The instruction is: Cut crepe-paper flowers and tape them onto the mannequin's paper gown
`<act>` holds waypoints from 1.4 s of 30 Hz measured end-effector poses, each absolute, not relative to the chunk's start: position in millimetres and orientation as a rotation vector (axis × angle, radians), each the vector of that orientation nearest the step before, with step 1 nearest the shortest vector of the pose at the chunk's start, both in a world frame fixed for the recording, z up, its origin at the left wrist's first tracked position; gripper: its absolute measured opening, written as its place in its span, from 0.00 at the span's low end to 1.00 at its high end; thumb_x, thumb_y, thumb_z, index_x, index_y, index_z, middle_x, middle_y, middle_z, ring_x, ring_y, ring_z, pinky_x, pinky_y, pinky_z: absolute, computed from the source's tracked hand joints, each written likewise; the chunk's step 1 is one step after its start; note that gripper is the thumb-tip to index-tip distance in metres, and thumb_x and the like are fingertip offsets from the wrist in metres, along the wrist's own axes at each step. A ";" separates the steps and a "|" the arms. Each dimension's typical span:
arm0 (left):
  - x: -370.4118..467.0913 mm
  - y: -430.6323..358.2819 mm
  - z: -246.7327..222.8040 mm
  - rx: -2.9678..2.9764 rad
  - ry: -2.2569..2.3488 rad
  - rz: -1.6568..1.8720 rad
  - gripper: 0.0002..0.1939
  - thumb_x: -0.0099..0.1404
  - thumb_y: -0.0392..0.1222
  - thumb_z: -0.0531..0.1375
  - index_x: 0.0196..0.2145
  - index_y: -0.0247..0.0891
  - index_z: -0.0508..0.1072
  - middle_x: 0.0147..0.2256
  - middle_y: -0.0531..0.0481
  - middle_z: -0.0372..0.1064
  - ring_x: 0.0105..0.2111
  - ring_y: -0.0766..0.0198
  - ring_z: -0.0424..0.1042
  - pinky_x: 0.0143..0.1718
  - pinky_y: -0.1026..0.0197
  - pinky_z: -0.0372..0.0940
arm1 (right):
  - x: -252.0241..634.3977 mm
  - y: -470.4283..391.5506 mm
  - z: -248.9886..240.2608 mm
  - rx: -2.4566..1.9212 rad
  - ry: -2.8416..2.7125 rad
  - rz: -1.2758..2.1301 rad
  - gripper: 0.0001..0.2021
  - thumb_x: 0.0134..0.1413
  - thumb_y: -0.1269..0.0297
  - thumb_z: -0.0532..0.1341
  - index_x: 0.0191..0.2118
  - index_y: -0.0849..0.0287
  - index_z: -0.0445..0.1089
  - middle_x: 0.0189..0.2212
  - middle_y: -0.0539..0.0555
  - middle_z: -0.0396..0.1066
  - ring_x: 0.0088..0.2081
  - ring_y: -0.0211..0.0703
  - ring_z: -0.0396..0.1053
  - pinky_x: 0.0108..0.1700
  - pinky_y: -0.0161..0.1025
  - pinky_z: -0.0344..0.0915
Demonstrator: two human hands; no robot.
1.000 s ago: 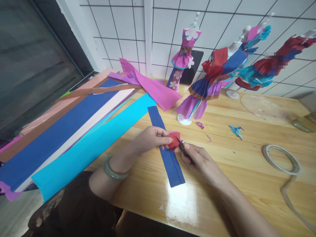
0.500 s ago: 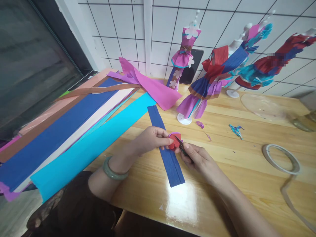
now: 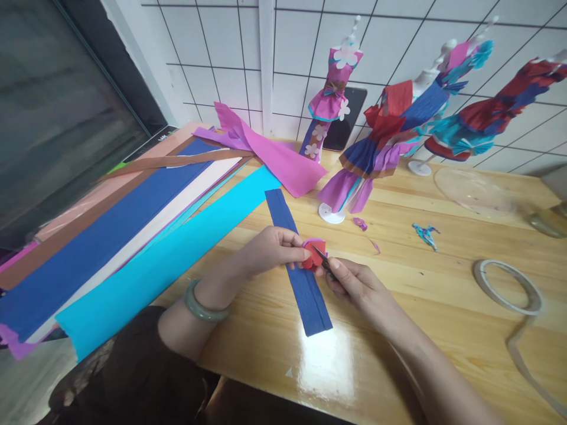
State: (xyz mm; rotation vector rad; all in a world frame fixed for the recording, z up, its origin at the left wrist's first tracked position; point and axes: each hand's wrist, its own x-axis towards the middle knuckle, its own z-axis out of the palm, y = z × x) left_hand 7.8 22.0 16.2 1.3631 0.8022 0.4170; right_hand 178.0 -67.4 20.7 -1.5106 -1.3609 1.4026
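Observation:
Between thumb and fingers, my left hand (image 3: pixel 283 247) pinches a small piece of red paper (image 3: pixel 316 248) with rounded, petal-like edges and a purple rim behind it. My right hand (image 3: pixel 352 279) is closed around dark scissors (image 3: pixel 325 263); their handles are mostly hidden by my fingers. The scissor tips lie against the red paper, pointing up and left. Beneath both hands, a folded strip of dark blue crepe paper (image 3: pixel 316 310) lies slantwise on the wooden table (image 3: pixel 248 354).
Sheets of crepe paper, including a bright blue one (image 3: pixel 177 260) and a pink one (image 3: pixel 283 159), spread leftward. Several paper-dressed mannequins (image 3: pixel 376 136) stand along the tiled wall, a dark phone (image 3: pixel 348 118) behind one. A tape roll (image 3: pixel 485 289) and scraps (image 3: pixel 425 236) lie right.
The scissor blades have shifted slightly on the red paper. Both hands stay in nearly the same place, and the view has moved a little.

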 end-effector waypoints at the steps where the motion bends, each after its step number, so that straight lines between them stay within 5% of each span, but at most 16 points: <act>1: 7.6 22.0 16.4 1.365 0.798 0.410 0.08 0.52 0.42 0.60 0.24 0.33 0.70 0.23 0.52 0.67 0.23 0.72 0.64 0.26 0.68 0.60 | 178.4 -67.7 21.0 -1.512 -1.370 1.403 0.22 0.56 0.47 0.47 0.31 0.61 0.67 0.17 0.45 0.47 0.19 0.32 0.44 0.21 0.32 0.44; 42: 7.5 22.4 19.0 1.163 0.710 0.394 0.12 0.55 0.46 0.59 0.27 0.32 0.70 0.23 0.50 0.67 0.22 0.72 0.64 0.24 0.68 0.58 | 181.8 -65.4 21.1 -1.547 -1.439 1.292 0.21 0.56 0.48 0.47 0.29 0.61 0.64 0.18 0.46 0.47 0.20 0.34 0.46 0.22 0.34 0.44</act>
